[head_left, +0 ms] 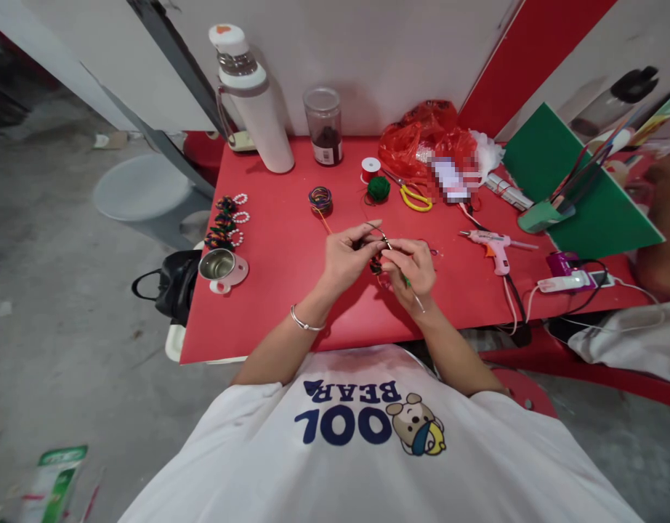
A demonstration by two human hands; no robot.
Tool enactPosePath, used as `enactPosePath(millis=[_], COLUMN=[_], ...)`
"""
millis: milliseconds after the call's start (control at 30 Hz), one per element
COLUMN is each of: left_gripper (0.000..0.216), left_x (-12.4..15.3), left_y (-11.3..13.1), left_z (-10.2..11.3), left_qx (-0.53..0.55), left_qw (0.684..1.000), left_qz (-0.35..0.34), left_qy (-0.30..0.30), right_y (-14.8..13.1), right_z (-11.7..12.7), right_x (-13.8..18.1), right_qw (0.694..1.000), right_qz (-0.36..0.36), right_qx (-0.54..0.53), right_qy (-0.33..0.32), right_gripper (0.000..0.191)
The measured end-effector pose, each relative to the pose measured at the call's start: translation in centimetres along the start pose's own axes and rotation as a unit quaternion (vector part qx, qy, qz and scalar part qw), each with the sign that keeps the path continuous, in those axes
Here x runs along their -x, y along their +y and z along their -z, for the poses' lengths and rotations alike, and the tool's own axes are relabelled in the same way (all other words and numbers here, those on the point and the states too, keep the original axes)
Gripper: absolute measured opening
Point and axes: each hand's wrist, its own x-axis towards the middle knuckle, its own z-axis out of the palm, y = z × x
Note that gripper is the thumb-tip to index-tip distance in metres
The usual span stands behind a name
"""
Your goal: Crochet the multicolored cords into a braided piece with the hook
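Note:
My left hand [346, 256] and my right hand [413, 267] meet above the middle of the red table [269, 305]. The right hand's fingers are pinched round a thin crochet hook [401, 274] with a green grip; its metal tip points up-left towards the left hand. Between the two hands sits a small dark crocheted piece [375, 264], mostly hidden, which the left hand's closed fingers grip. A thin thread runs from the hands towards a green yarn ball [378, 189]. A silver bangle [305, 321] is on my left wrist.
On the table stand a white flask [253, 102], a clear jar [324, 125], a steel cup [218, 266], a red bag [425, 138], yellow scissors [414, 197], a pink glue gun [495, 245], a coil of coloured bands [320, 197] and finished pieces [223, 221]. Another person's arm [662, 218] is at the right.

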Motion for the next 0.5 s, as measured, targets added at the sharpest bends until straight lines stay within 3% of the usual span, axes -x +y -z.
enactPosePath(millis=[67, 167, 333, 500], left_gripper=[0.053, 0.057, 0.059, 0.063], left_x=[0.1, 0.0, -0.1, -0.1], left_y=[-0.1, 0.7, 2.6, 2.8], left_z=[-0.3, 0.2, 2.0, 2.4], left_qx=[0.031, 0.066, 0.047, 0.012], left_qw=[0.999, 0.995, 0.986, 0.985], left_qz=[0.009, 0.061, 0.135, 0.147], left_qy=[-0.001, -0.03, -0.082, -0.094], right_y=[0.1, 0.8, 2.3, 2.9], right_z=[-0.6, -0.7, 1.4, 3.7], right_x=[0.3, 0.1, -1.7, -3.4], right_qw=[0.999, 0.996, 0.979, 0.964], right_qz=[0.031, 0.048, 0.014, 0.035], right_qx=[0.023, -0.046, -0.184, -0.209], right_qy=[0.036, 0.053, -0.082, -0.162], right_gripper=[0.028, 0.026, 0.031, 0.03])
